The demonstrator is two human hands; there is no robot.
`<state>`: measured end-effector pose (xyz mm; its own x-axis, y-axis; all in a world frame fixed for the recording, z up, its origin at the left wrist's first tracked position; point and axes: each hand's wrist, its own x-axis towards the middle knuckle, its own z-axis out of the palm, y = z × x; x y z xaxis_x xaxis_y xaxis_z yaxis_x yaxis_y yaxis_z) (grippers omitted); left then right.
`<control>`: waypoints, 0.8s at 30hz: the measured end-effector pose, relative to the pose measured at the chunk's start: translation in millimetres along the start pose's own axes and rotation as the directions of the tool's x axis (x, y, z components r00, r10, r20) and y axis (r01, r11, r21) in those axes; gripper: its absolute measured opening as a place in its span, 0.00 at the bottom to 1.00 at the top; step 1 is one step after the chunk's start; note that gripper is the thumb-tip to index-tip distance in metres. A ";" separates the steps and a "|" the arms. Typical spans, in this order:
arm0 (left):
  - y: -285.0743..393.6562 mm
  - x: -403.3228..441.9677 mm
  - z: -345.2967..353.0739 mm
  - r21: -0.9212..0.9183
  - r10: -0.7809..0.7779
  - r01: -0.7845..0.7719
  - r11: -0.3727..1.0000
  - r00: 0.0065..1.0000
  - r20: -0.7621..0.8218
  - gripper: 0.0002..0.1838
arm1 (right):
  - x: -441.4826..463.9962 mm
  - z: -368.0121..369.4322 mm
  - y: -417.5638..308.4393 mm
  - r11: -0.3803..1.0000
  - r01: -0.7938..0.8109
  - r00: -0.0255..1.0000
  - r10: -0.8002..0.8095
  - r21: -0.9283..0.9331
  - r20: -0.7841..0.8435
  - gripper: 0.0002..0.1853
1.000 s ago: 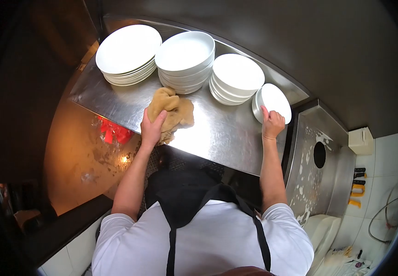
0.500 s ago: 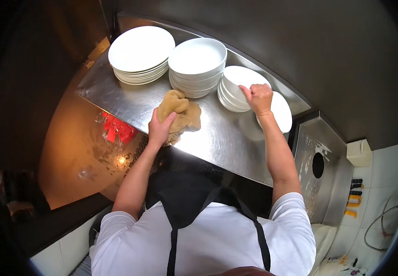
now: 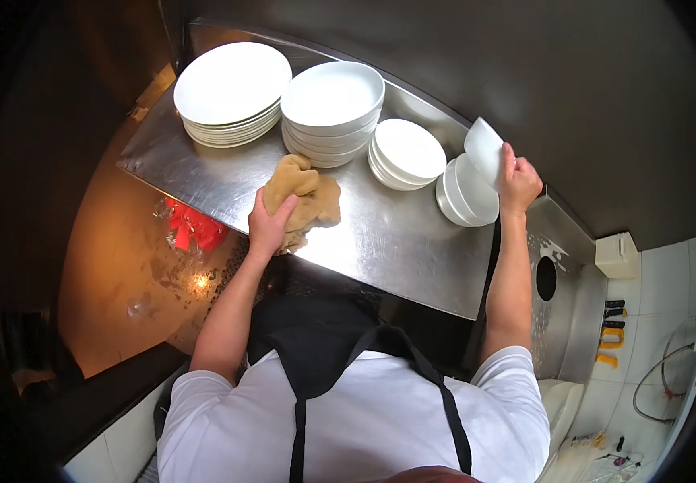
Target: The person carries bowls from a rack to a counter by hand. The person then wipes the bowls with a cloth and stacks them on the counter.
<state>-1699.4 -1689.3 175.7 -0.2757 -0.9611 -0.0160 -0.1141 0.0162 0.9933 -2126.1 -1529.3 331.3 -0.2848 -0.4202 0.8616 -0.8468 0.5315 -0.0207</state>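
My left hand (image 3: 270,225) is closed on a bunched tan cloth (image 3: 303,193) at the front edge of a steel counter (image 3: 396,249). On the right, my right hand (image 3: 518,181) grips a white bowl (image 3: 483,149) by its rim, tilted on its side. Just below it stands a short stack of white bowls (image 3: 468,197); whether the held bowl touches them I cannot tell. To the left of these is a stack of small white dishes (image 3: 408,153). Farther left come a taller stack of large white bowls (image 3: 332,101) and a pile of white plates (image 3: 233,84).
A steel sink unit (image 3: 561,322) with a dark round hole adjoins the counter on the right. Yellow and black-handled tools (image 3: 612,338) hang by the tiled wall. Red plastic-wrapped items (image 3: 192,225) lie on the brown surface at left. A dark wall rises behind the counter.
My right hand has moved right from the small dish stack to above the rightmost bowls, with a bowl tilted in its grip. My left hand still holds the cloth in the same place.
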 end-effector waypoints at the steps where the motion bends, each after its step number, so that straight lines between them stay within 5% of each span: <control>1: 2.0 -0.5 0.3 -0.022 -0.004 0.004 1.000 1.000 0.006 0.30 | -10.2 -0.9 5.7 1.000 0.014 1.000 -0.014 -0.007 -0.006 0.32; 9: -0.9 0.5 1.6 -0.009 0.025 -0.025 1.000 1.000 0.004 0.30 | -85.7 12.4 20.5 0.980 0.159 0.987 -0.162 -0.121 -0.015 0.30; 16: 5.7 -0.5 -0.9 -0.005 0.007 -0.007 1.000 1.000 0.019 0.29 | -127.0 27.8 -2.2 0.996 0.024 1.000 -0.025 -0.081 -0.007 0.25; 24: 5.5 0.1 -2.9 0.013 0.019 -0.020 1.000 1.000 0.015 0.29 | -143.1 23.2 4.6 0.996 0.076 0.983 -0.068 -0.040 0.168 0.21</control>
<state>-1697.2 -1690.2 181.5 -0.2924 -0.9563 0.0016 -0.1211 0.0387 0.9919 -2099.7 -1483.8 196.2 -0.2976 -0.5729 0.7637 -0.8473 0.5271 0.0652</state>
